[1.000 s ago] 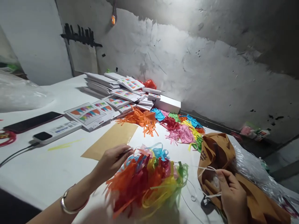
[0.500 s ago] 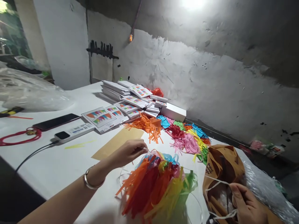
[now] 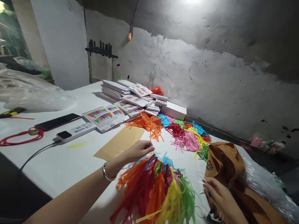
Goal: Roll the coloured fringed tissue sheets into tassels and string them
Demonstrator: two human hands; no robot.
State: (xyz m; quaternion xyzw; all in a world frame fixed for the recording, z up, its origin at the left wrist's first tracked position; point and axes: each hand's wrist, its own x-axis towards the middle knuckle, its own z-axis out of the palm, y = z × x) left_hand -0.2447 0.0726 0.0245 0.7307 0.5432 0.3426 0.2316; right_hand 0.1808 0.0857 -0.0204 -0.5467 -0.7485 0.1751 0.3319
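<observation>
My left hand, a silver bangle on its wrist, is closed in a pinch on a thin white string just above a bunch of paper tassels. The bunch hangs fanned out over the front of the white table, with orange, red, yellow, green and blue strips. To the right of it, my right hand pinches a white string whose short end shows at the fingertips. Loose loops of string lie between that hand and the tassels. Close behind the right hand is a brown cloth bag.
Loose tassels in several colours lie beyond my hands, beside a kraft paper sheet. Printed cards and stacks stand at the back, near a white box. A phone and a white power bank lie left; bubble wrap lies right.
My left hand has moved slightly right, and the tassels hang lower and more spread. My right hand has moved left, away from the bag opening, toward the tassels.
</observation>
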